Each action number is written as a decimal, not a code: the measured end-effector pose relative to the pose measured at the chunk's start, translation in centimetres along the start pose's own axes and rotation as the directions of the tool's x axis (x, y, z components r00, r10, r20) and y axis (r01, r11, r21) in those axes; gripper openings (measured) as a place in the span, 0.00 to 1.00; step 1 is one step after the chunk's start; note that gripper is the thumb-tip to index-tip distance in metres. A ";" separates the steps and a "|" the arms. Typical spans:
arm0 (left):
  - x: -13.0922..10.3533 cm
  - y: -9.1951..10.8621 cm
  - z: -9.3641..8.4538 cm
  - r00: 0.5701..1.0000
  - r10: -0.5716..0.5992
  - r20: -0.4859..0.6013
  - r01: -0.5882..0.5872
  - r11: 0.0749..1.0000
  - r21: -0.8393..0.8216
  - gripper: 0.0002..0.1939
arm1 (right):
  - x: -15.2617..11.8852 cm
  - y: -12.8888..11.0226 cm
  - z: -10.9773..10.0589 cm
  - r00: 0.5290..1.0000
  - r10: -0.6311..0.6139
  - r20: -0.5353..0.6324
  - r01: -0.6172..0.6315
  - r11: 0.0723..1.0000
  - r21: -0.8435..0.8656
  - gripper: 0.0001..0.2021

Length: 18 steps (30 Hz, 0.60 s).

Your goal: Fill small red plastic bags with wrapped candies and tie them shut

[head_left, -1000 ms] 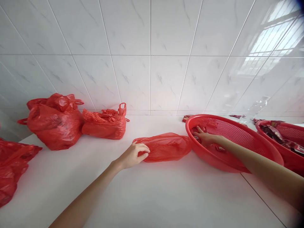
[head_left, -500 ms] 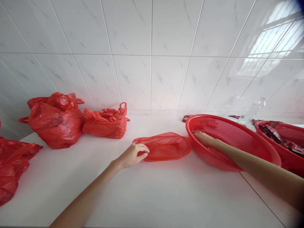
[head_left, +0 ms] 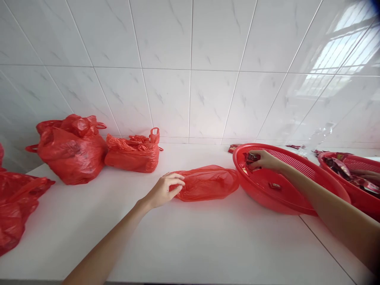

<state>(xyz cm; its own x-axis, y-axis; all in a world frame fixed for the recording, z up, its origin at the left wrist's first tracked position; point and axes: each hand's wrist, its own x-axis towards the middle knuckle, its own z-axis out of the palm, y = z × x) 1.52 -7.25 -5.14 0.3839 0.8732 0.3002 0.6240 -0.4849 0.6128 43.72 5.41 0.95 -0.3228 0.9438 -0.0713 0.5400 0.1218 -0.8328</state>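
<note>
My left hand (head_left: 166, 190) is at the left end of a thin red plastic bag (head_left: 209, 184) lying on the white counter. Its fingers and thumb curl around the bag's edge. My right hand (head_left: 264, 160) is inside a large red plastic basket (head_left: 276, 208), by its left wall. Between its fingers is a small dark wrapped packet (head_left: 252, 158), with part of it hidden by the hand. More red wrapping shows just below the fingers. Another small red packet (head_left: 275, 185) lies on the basket floor.
A second red basket (head_left: 329, 162) at the right holds several dark packets; another person's hand (head_left: 366, 174) reaches into it. A clear plastic bottle (head_left: 322, 136) and small packets (head_left: 233, 148) are near the tiled wall. Filled red bags (head_left: 71, 152) stand at the left.
My right hand has risen from the basket floor with a packet in its fingers. A packet on the floor now shows. Another person's hand has come into the second basket.
</note>
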 end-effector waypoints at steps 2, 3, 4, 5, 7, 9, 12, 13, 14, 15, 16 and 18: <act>-0.1 -0.1 0.1 0.996 -0.015 -0.089 0.019 0.999 0.037 0.14 | -0.3 -0.7 -0.6 1.000 0.008 -0.028 -0.007 0.999 0.038 0.18; -0.1 -0.2 0.1 0.991 -0.024 -0.132 0.034 0.997 0.071 0.15 | -0.4 -1.3 -0.8 0.998 0.011 -0.062 -0.007 0.998 0.059 0.19; -0.2 -0.4 0.3 0.985 -0.040 -0.165 0.058 0.992 0.109 0.15 | -0.6 -2.1 -1.0 0.995 0.005 -0.099 0.004 0.997 0.082 0.19; -0.2 -0.6 0.4 0.981 -0.067 -0.181 0.094 0.985 0.143 0.17 | -0.8 -3.0 -1.0 0.992 -0.013 -0.128 0.027 0.994 0.105 0.18; -0.3 -1.0 0.9 0.974 -0.152 -0.168 0.181 0.967 0.181 0.19 | -1.3 -5.4 -0.7 0.984 -0.086 -0.154 0.109 0.983 0.148 0.18; -0.5 -1.6 1.5 0.963 -0.236 -0.129 0.257 0.949 0.182 0.22 | -1.6 -8.0 0.4 0.982 -0.176 -0.076 0.187 0.964 0.191 0.18; -0.5 -2.3 2.4 0.953 -0.288 -0.093 0.300 0.940 0.163 0.25 | -1.6 -11.2 3.5 0.962 -0.230 0.147 0.201 0.962 0.186 0.19; -0.5 -2.4 2.6 0.953 -0.291 -0.084 0.301 0.942 0.151 0.26 | -1.4 -11.8 4.8 0.946 -0.233 0.225 0.202 0.968 0.151 0.18; -0.4 -2.4 2.7 0.955 -0.288 -0.074 0.296 0.945 0.136 0.27 | -1.1 -12.1 6.2 0.927 -0.233 0.292 0.215 0.972 0.094 0.18; -0.3 -2.3 2.7 0.957 -0.281 -0.065 0.287 0.951 0.116 0.30 | -0.8 -12.2 7.6 0.907 -0.236 0.350 0.250 0.968 0.004 0.16; -0.2 -2.2 2.7 0.960 -0.273 -0.058 0.278 0.956 0.093 0.34 | -0.5 -12.2 9.0 0.887 -0.254 0.385 0.318 0.942 -0.111 0.14; 0.0 -1.8 2.5 0.963 -0.265 -0.043 0.267 0.962 0.048 0.40 | -0.1 -11.8 11.4 0.866 -0.265 0.425 0.421 0.844 -0.333 0.11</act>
<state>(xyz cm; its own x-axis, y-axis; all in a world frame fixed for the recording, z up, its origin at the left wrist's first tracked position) 2.10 -6.55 -8.06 0.1753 0.9718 0.1579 0.7358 -0.2359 0.6347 28.47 0.40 4.54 -0.7525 0.6543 -0.0746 0.5784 0.6025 -0.5500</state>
